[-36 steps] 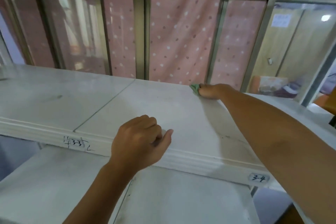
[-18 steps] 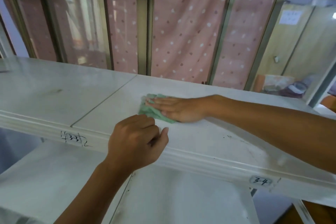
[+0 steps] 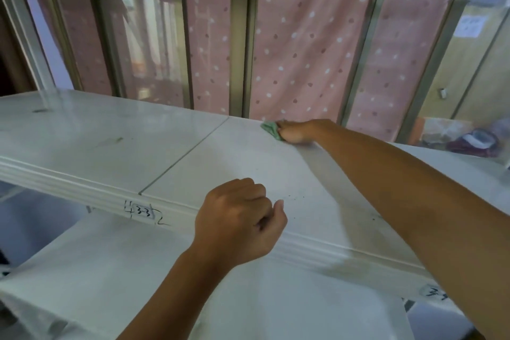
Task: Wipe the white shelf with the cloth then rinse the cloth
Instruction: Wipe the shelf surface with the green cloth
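Observation:
The white shelf (image 3: pixel 234 163) runs across the view at chest height, with a seam between two panels and labels "3-3" and "3-4" on its front lip. My right hand (image 3: pixel 296 131) reaches to the shelf's far edge and presses a small green cloth (image 3: pixel 270 129) against the surface there; most of the cloth is hidden under the hand. My left hand (image 3: pixel 240 218) rests as a loose fist on the front lip, holding nothing. A few dark specks lie on the shelf just right of that fist.
A lower white shelf (image 3: pixel 138 270) sits beneath and in front. Behind the shelf stand metal window frames (image 3: pixel 238 44) with pink dotted curtains (image 3: pixel 303 50). Another shelf edge crosses the top of the view. Clutter lies on the floor at far right (image 3: pixel 474 141).
My right hand has pushed the cloth from the middle of the shelf back out to the far edge. The left fist has stayed on the front lip.

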Demonstrator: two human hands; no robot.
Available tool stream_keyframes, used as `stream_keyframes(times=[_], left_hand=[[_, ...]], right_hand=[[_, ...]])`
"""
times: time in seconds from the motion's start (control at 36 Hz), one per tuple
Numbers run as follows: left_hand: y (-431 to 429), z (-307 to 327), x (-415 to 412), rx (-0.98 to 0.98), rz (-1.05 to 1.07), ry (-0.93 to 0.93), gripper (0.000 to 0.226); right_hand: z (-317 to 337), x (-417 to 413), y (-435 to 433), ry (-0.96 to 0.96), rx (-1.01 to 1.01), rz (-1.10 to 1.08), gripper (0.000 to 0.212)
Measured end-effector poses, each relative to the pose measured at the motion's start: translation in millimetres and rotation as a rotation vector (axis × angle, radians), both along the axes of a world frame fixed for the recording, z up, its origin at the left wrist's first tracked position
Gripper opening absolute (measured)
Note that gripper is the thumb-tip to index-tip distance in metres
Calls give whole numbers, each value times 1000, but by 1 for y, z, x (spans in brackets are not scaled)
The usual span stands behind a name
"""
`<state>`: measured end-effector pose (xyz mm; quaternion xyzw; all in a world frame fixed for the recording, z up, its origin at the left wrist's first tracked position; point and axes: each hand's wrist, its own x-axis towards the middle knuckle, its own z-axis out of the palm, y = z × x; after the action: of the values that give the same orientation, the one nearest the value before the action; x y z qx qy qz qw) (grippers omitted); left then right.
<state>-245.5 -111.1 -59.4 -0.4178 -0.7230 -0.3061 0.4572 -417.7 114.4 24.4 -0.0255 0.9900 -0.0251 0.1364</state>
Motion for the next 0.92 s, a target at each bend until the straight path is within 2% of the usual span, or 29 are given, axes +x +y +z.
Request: stream_keyframes(times=[0.06,0.14,0.25,0.36,0.44,0.53,0.58,0.64,0.69,0.78,0.83,0.92], left_hand=[[0,0,0,4,1,-7,50],[0,-1,-2,25,-11,-17,49],[0,-2,-2,75,-46,-28,49],[-1,1,-1,126,-90,-58,49],[-5,0,-4,245,-105,-126,49],[-18,8,1,473,-118,-249,42],[-34,14,3,634,-80,-313,38],[-55,20,0,707,31,-342,38],[-79,22,-9,686,212,-356,38],[-112,19,-23,493,480,-427,30],[-130,12,-31,335,546,-476,19],[-150,0,-38,125,557,-478,18]], right_hand=[[-1,-26,-2,6,42,-91,79],[-5,-44,-24,167,71,-145,66],[-7,-27,-74,90,-32,206,61],[-9,-2,-99,57,-23,361,61],[-13,32,-116,30,6,485,56],[-15,69,-130,58,19,567,56],[-14,85,-139,69,-14,539,55],[-10,95,-152,88,-13,485,54],[-7,99,-169,85,-13,413,54],[-5,108,-195,100,-89,372,57],[-5,116,-211,164,-168,329,58],[-3,126,-226,275,-253,208,49]])
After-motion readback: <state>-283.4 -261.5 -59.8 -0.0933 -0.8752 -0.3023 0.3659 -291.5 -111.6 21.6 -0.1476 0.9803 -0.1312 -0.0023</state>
